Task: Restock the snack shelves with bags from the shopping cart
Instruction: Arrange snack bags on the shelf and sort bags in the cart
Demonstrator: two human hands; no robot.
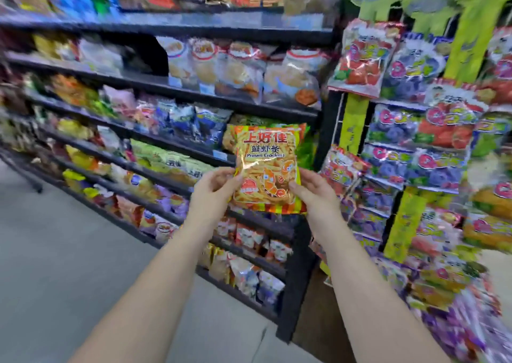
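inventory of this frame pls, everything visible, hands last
prawn cracker bag: one, orange-yellow, held before the shelves' right end
shelving unit: one, black, left to centre, several tiers
shelved snack bags: many, mixed colours, on the tiers
hanging bags: many, purple and red, end display at right
hanging strips: several, yellow-green, among the hanging bags
floor: one, grey, lower left
left hand: one, grips bag's left edge
right hand: one, grips bag's right edge

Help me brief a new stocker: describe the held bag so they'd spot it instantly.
Find the long black snack shelving on the left and follow it to its right end. There the left hand and right hand hold one bag upright by its lower sides. It alone is in hand: orange-yellow, reading "Prawn Crackers" above a cartoon prawn.
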